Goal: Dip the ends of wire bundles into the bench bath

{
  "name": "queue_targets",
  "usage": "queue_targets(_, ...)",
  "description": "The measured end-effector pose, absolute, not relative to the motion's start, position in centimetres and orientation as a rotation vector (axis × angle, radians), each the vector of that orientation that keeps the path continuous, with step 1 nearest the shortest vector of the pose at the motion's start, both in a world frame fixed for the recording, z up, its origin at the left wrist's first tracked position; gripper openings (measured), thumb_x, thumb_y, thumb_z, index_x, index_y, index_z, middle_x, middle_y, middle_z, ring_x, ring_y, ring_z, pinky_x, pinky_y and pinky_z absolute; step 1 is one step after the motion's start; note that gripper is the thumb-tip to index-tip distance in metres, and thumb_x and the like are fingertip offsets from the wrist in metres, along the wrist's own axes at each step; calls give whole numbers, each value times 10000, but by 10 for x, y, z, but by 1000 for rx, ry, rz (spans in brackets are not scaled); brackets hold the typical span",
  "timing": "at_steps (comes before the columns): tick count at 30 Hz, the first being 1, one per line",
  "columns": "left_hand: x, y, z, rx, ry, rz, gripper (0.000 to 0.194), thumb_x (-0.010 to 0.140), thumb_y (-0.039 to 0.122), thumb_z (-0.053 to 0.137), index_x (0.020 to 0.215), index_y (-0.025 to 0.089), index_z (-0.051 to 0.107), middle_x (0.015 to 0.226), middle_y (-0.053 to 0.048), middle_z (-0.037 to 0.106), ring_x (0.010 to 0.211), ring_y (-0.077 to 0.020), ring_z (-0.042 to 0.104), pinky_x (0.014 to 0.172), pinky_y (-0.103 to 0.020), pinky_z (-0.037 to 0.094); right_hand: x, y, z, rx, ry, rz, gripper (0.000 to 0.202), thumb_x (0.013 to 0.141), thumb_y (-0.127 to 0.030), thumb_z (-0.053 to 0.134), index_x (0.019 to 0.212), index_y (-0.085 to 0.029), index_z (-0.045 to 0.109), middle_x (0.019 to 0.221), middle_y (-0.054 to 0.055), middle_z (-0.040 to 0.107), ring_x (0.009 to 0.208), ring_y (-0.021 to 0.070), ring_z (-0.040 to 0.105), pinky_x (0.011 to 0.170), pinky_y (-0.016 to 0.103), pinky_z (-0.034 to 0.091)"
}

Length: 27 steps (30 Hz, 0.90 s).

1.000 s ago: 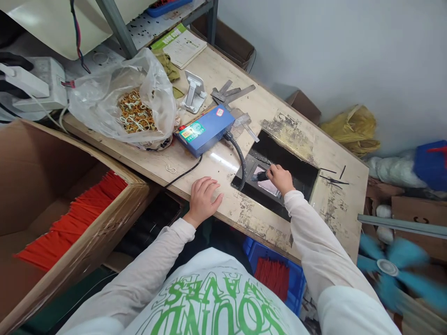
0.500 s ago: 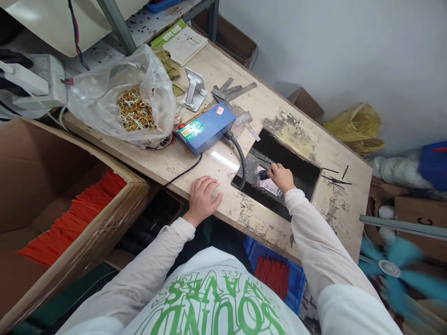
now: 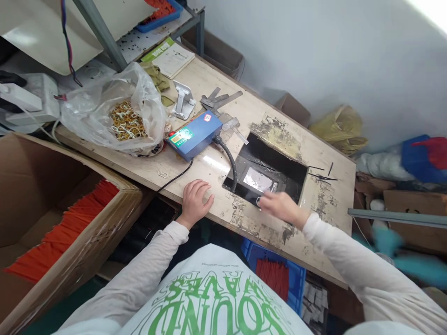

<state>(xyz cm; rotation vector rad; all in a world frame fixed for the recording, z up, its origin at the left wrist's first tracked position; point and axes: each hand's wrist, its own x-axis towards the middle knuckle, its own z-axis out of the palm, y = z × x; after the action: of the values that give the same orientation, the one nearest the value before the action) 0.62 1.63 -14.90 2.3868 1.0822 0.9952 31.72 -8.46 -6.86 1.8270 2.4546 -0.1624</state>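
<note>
My left hand [image 3: 196, 201] lies flat on the near edge of the worktable [image 3: 223, 211], fingers spread, holding nothing. My right hand [image 3: 281, 205] is over the near side of a rectangular cut-out in the table, slightly blurred, its fingers curled together. Just at its fingertips shows a small pale ring-shaped thing [image 3: 258, 201]; whether the fingers grip it or something else is hidden. Down in the cut-out sits a dark metal pot with a shiny silvery surface [image 3: 257, 179]. A black corrugated cable [image 3: 230, 160] runs into the cut-out from a blue control box [image 3: 195, 136].
A plastic bag of yellow and white loops [image 3: 127, 121], metal calipers [image 3: 223, 100], a white phone stand [image 3: 183, 100] and a notebook [image 3: 171, 58] lie farther back. Thin black strips [image 3: 323, 177] lie at right. A cardboard box [image 3: 118, 209] stands left; a fan [image 3: 401, 251] spins right.
My right hand has moved from above the silvery surface toward the near edge of the cut-out. The dark bundle it held there no longer shows. My left hand stays resting on the table.
</note>
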Motion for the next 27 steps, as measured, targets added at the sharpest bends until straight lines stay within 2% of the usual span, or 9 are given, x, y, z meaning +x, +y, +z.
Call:
queue_targets(5,6,18,-150,2367,1095,965,274,812,290,615,1064,182,621,1076,-109,676,1120,-286,570,991,-455,414,307,-100,-53,1887,2643,-212,344,963,-310,434,683,-187,593,645,7,526,540,97,426,528,251,248)
queue_targets(9,7,17,-145,2342,1066,930,374,807,343,635,1137,170,596,1125,-121,664,1150,-300,552,1019,-477,393,318,-90,-45,2676,2485,-256,247,892,-344,531,701,-195,579,663,5,558,595,117,495,571,240,349)
queue_targets(11,14,15,-137,2290,989,865,467,793,388,658,1197,169,574,1187,-133,640,1192,-309,531,1053,-493,373,313,-85,-45,3187,2218,-561,235,843,-395,581,706,-207,549,635,-16,529,560,114,474,531,236,363)
queue_targets(13,27,12,-126,2179,852,787,588,768,427,693,1273,170,535,1270,-146,600,1239,-307,507,1087,-490,360,299,-80,-50,3490,1808,-1313,281,813,-457,606,704,-223,494,579,-53,454,461,86,378,417,208,291)
queue_targets(16,48,13,-107,1923,616,692,784,682,436,782,1354,164,484,1347,-167,553,1274,-305,497,1100,-456,372,264,-74,-65,3126,909,-2703,352,775,-537,631,739,-233,457,514,-91,381,361,42,206,319,164,119)
queue_targets(18,57,19,-94,1759,476,635,803,634,403,823,1339,173,515,1368,-166,544,1286,-307,499,1091,-435,386,238,-71,-78,2687,548,-3133,365,755,-547,647,769,-222,480,496,-93,407,342,20,143,301,145,78)
queue_targets(23,54,38,-72,1586,170,379,556,636,276,815,1166,211,663,1319,-113,610,1261,-277,530,1111,-416,351,185,-66,-102,1813,232,-3539,353,758,-508,637,698,-191,494,476,-63,452,324,3,161,278,120,113)
queue_targets(25,49,38,-72,1503,168,339,373,647,277,797,1005,204,723,1241,-105,663,1256,-271,534,1117,-416,333,176,-64,-107,1782,256,-3493,391,753,-546,619,660,-192,482,499,-32,494,322,14,229,274,133,139)
queue_targets(27,44,34,-76,1342,276,362,255,673,317,772,886,183,733,1136,-112,707,1203,-274,572,1083,-430,362,173,-63,-109,2141,349,-3348,392,743,-571,619,707,-195,516,557,-9,546,342,46,335,279,157,200)
